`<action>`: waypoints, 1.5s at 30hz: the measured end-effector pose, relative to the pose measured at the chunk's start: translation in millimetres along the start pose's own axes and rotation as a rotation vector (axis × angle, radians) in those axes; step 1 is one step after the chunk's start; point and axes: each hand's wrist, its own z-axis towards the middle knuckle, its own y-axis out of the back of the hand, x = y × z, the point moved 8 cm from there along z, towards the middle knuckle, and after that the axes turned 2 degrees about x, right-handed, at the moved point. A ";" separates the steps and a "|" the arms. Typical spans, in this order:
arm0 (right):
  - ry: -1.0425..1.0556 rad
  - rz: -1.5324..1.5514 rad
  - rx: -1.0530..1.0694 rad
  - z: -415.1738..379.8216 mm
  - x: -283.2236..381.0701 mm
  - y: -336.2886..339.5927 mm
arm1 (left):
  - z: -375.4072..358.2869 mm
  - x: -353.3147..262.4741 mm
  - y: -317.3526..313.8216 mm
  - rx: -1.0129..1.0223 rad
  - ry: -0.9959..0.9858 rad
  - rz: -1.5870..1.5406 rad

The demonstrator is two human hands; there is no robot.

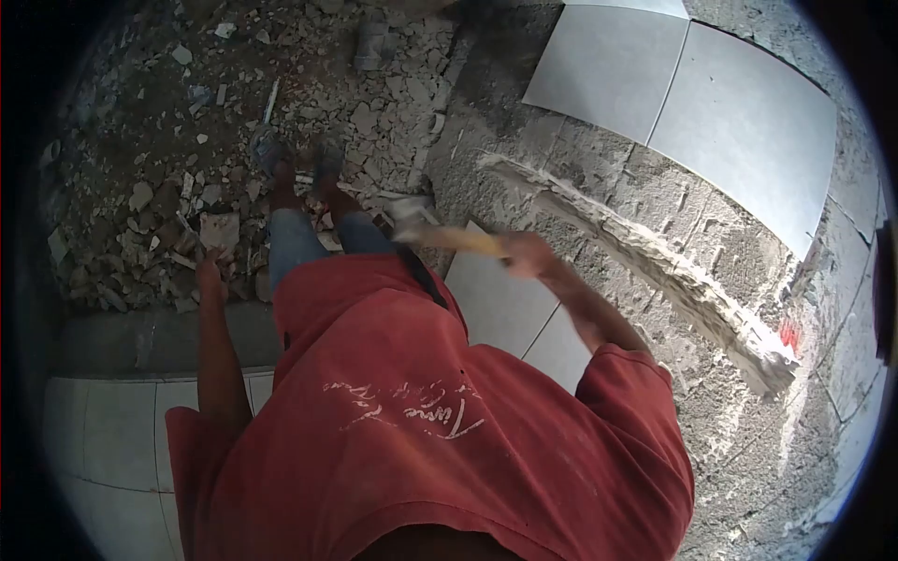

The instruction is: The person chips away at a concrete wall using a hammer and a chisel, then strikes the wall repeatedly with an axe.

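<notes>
My right hand (527, 255) is closed round the yellowish handle of a tool (468, 240), out to the right of my waist. Motion smears the tool's greyish far end, so I cannot tell its exact kind. At my left side, my left hand (213, 273) hangs low over the rubble, small and dark in the view. Its fingertips overlap the lower edge of a flat, light-brown broken piece (220, 231).
Broken rubble (159, 224) surrounds my feet. Pale tiles (739, 117) cover part of the rough mortar floor at upper right. A long, ragged mortar ridge (645, 248) crosses the right side. More tiles (117, 430) lie at lower left, beside a grey ledge (140, 337).
</notes>
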 end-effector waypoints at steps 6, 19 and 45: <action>-0.762 -0.162 0.460 -32.5 -76.2 -2.6 | -12.3 0.1 1.9 -0.021 -0.103 -0.088; -0.576 0.000 0.461 -8.7 -56.9 -5.2 | -21.4 0.3 -3.9 -0.092 -0.068 -0.033; -0.519 -0.034 0.304 54.2 13.0 41.6 | 69.5 66.9 41.7 -0.001 -0.009 -0.030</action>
